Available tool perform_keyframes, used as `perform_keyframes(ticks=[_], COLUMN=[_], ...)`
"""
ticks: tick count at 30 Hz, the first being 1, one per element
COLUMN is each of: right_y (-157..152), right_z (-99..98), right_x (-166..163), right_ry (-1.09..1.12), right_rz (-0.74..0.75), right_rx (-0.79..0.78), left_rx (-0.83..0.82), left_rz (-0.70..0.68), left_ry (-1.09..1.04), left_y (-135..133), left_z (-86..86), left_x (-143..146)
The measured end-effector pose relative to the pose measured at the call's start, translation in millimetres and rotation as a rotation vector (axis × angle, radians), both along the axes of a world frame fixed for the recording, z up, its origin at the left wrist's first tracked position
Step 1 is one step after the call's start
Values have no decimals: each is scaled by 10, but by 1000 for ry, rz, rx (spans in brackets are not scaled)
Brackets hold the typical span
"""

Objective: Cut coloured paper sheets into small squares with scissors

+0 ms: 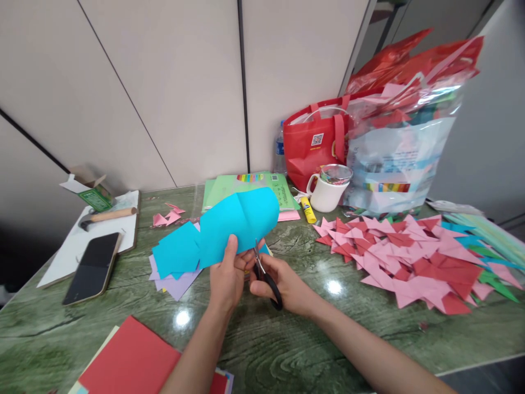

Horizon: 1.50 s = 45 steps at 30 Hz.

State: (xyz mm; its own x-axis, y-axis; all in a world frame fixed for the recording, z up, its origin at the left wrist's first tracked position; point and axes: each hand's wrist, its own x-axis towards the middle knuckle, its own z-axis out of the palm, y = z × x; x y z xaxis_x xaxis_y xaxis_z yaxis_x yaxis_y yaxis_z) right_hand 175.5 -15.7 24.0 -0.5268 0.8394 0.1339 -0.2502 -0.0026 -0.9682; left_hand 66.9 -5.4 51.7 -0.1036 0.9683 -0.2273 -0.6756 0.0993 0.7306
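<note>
A long sheet of blue paper (229,219), with a crease across it and its right end curling, is held up over the table by my left hand (230,276). The thumb lies on top of the paper and the fingers are under it. My right hand (283,282) is closed round the black handles of a pair of scissors (266,273). Their blades point up at the paper's lower edge, just right of my left fingers. Left of the held sheet, square blue pieces (176,251) lie on purple paper (180,283).
Pink and red folded paper pieces (402,251) cover the right side. Behind stand a white mug (326,194), a glue stick (308,210), a red bag (305,148) and a plastic bag (402,158). At left are a phone (93,268) and hammer (107,215); red paper (129,361) lies in front.
</note>
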Motion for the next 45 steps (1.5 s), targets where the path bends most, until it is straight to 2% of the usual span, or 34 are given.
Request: perform_keyframes(ticks=[16,28,45], right_y=[12,9,13], right_z=[-28,-14,-33], right_x=[2,1,12], right_ry=[-3,32,31], right_rz=[-42,-46,-26], right_rx=[27,12,-9], left_rx=[-4,16,46], left_rz=[18,-15,6], left_ry=[44,13,40], left_y=[-10,-19,-16], left_z=[-1,-16,-24], left_x=[30,21,18])
